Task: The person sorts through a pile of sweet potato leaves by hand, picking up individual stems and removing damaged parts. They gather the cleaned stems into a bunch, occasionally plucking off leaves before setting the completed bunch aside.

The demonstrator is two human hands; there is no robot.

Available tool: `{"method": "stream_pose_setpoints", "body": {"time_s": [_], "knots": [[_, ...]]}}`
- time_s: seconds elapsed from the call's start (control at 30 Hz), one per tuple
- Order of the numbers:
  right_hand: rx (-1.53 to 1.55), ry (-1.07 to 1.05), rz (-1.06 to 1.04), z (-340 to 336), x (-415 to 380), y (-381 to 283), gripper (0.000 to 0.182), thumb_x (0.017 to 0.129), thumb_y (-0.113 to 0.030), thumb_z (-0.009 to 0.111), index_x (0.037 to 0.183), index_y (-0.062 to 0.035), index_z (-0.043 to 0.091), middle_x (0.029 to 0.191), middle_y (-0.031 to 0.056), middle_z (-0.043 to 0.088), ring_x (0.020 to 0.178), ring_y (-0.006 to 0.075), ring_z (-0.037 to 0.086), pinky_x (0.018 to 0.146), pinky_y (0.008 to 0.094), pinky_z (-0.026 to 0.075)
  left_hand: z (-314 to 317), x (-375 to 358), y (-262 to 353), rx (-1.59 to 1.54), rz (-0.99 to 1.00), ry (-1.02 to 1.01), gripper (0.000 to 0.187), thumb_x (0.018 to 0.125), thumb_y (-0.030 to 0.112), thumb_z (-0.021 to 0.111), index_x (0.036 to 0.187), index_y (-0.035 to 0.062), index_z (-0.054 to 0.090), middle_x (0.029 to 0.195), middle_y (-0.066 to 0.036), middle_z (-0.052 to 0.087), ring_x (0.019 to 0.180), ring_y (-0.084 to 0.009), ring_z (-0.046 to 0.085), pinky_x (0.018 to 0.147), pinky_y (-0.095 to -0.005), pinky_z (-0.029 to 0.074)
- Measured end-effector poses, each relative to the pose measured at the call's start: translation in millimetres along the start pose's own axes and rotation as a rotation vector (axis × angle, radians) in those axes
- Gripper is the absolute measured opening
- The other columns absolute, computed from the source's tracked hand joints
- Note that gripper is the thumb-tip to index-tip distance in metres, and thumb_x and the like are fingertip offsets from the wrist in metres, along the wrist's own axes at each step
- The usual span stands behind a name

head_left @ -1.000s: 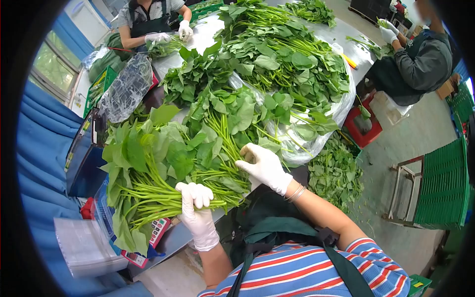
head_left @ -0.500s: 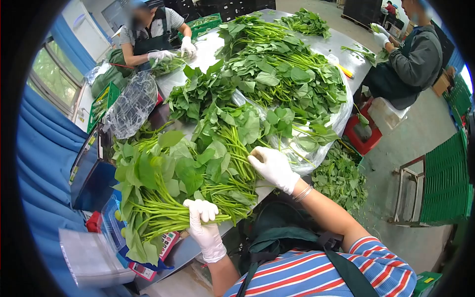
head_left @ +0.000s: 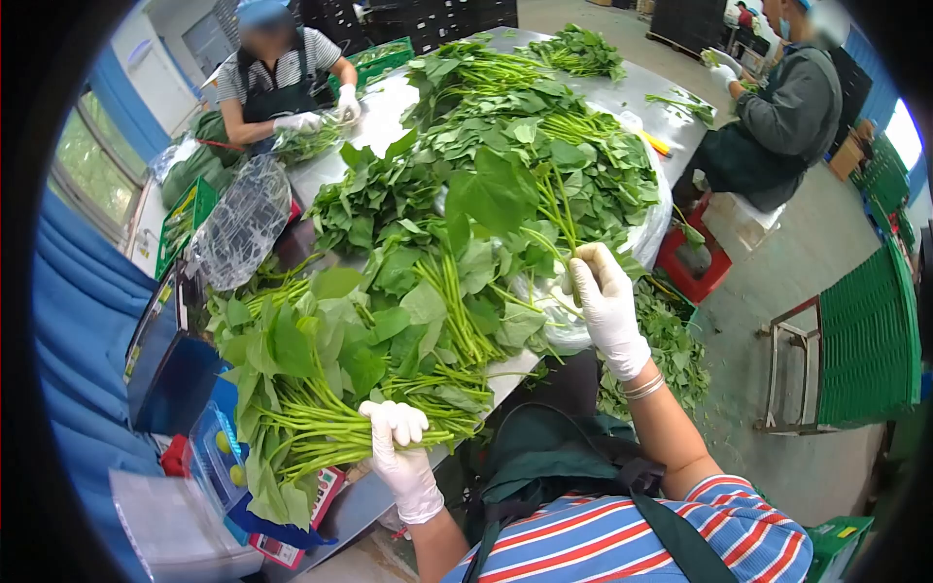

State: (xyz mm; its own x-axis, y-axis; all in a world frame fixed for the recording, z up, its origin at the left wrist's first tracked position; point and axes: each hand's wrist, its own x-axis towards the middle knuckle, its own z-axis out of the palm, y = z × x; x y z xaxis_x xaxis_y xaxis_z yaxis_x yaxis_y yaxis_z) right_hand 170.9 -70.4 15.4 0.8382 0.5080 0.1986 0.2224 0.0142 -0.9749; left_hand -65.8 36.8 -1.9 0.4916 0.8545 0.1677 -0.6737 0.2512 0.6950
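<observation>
My left hand (head_left: 401, 459), in a white glove, is closed round the stems of a thick bunch of leafy greens (head_left: 316, 418) with heart-shaped leaves. The bunch lies tilted at the near left, its leaves to the left and far side. In my right hand (head_left: 610, 311), also gloved, a few leafy stems (head_left: 556, 209) are pinched between thumb and fingers, held up above the table's near right part. A broad leaf (head_left: 493, 194) hangs from them to the left. Between my hands lies another pile of greens (head_left: 447, 301).
A large heap of greens (head_left: 544, 126) covers the middle of the metal table (head_left: 641, 92), partly on clear plastic (head_left: 661, 209). Two co-workers (head_left: 282, 87) handle greens across and right. A red stool (head_left: 695, 267) and green crates (head_left: 868, 335) stand right; a blue basket (head_left: 219, 452) is at left.
My right hand has risen away from the pile and to the right, now lifting a few leafy stems. My left hand keeps its hold on the bunch. The view has shifted slightly.
</observation>
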Motion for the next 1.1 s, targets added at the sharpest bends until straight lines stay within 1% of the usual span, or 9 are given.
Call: {"method": "stream_pose_setpoints", "body": {"time_s": [0.27, 0.37, 0.4, 0.43, 0.57, 0.73, 0.9, 1.03, 1.1], "knots": [[0.451, 0.298, -0.078, -59, -21, 29, 0.015, 0.091, -0.019, 0.049, 0.095, -0.0044, 0.053, 0.083, 0.0028, 0.057, 0.063, 0.0073, 0.049, 0.059, 0.0210, 0.041, 2, 1, -7, 0.033, -0.022, -0.052, 0.022, 0.094, 0.019, 0.043, 0.075, 0.0108, 0.034, 0.060, 0.002, 0.030, 0.053, -0.0099, 0.032, 0.056, -0.0262, 0.032], [0.889, 0.169, 0.191, -59, -30, 38, 0.041, 0.092, -0.040, 0.041, 0.113, -0.0059, 0.050, 0.098, 0.0063, 0.057, 0.083, 0.0135, 0.053, 0.071, 0.0266, 0.043, 4, 0, -8, 0.028, -0.016, 0.017, 0.022, 0.093, 0.019, 0.044, 0.075, 0.0105, 0.034, 0.060, 0.002, 0.030, 0.054, -0.0100, 0.031, 0.057, -0.0265, 0.031], [0.797, -0.039, 0.164, -57, -36, 57, 0.052, 0.091, -0.049, 0.039, 0.116, -0.0052, 0.050, 0.101, 0.0072, 0.057, 0.087, 0.0142, 0.053, 0.075, 0.0275, 0.044, 4, 1, -10, 0.022, -0.021, 0.008, 0.022, 0.093, 0.019, 0.044, 0.076, 0.0105, 0.034, 0.060, 0.002, 0.030, 0.054, -0.0101, 0.031, 0.057, -0.0265, 0.031], [0.656, -0.120, 0.293, -45, -39, 55, 0.047, 0.090, -0.045, 0.043, 0.108, -0.0036, 0.055, 0.094, 0.0053, 0.059, 0.080, 0.0137, 0.054, 0.072, 0.0266, 0.044, 5, 3, -12, 0.015, -0.029, -0.003, 0.022, 0.093, 0.019, 0.044, 0.076, 0.0104, 0.034, 0.061, 0.002, 0.030, 0.054, -0.0101, 0.031, 0.057, -0.0266, 0.032], [-0.046, -0.607, 0.172, 8, -35, 35, 0.034, 0.087, -0.033, 0.051, 0.095, -0.0014, 0.059, 0.073, 0.0039, 0.060, 0.067, 0.0136, 0.055, 0.065, 0.0283, 0.045, 15, 3, -14, 0.040, -0.051, -0.029, 0.021, 0.093, 0.019, 0.044, 0.076, 0.0102, 0.035, 0.061, 0.002, 0.031, 0.054, -0.0104, 0.032, 0.057, -0.0267, 0.033], [-0.405, -0.476, -0.028, 79, -22, 43, 0.033, 0.080, -0.036, 0.057, 0.078, -0.0031, 0.054, 0.069, 0.0131, 0.058, 0.065, 0.0272, 0.057, 0.060, 0.0340, 0.044, 16, -5, -7, 0.085, -0.017, 0.009, 0.021, 0.094, 0.019, 0.043, 0.076, 0.0101, 0.035, 0.061, 0.002, 0.031, 0.054, -0.0105, 0.032, 0.058, -0.0272, 0.033], [-0.470, -0.287, -0.167, 83, -2, 52, 0.022, 0.078, -0.028, 0.053, 0.074, -0.0062, 0.051, 0.069, 0.0144, 0.056, 0.065, 0.0304, 0.056, 0.060, 0.0377, 0.044, 7, -9, -5, 0.095, 0.000, 0.046, 0.021, 0.094, 0.019, 0.043, 0.077, 0.0101, 0.035, 0.062, 0.002, 0.031, 0.054, -0.0107, 0.032, 0.058, -0.0275, 0.033], [0.046, -0.181, 0.018, 49, 27, 52, 0.022, 0.083, -0.023, 0.054, 0.079, -0.0018, 0.052, 0.068, 0.0075, 0.058, 0.059, 0.0153, 0.053, 0.059, 0.0300, 0.044, 19, -3, -10, 0.060, -0.043, 0.030, 0.021, 0.094, 0.019, 0.043, 0.076, 0.0102, 0.035, 0.061, 0.002, 0.030, 0.053, -0.0109, 0.031, 0.058, -0.0275, 0.033], [0.285, -0.171, 0.106, 24, 27, 23, 0.013, 0.088, -0.016, 0.051, 0.084, -0.0045, 0.051, 0.070, 0.0020, 0.058, 0.059, 0.0048, 0.047, 0.052, 0.0197, 0.037, 23, -2, -14, 0.105, -0.048, 0.036, 0.022, 0.093, 0.019, 0.044, 0.075, 0.0103, 0.035, 0.061, 0.002, 0.030, 0.054, -0.0109, 0.031, 0.057, -0.0275, 0.032]]}}
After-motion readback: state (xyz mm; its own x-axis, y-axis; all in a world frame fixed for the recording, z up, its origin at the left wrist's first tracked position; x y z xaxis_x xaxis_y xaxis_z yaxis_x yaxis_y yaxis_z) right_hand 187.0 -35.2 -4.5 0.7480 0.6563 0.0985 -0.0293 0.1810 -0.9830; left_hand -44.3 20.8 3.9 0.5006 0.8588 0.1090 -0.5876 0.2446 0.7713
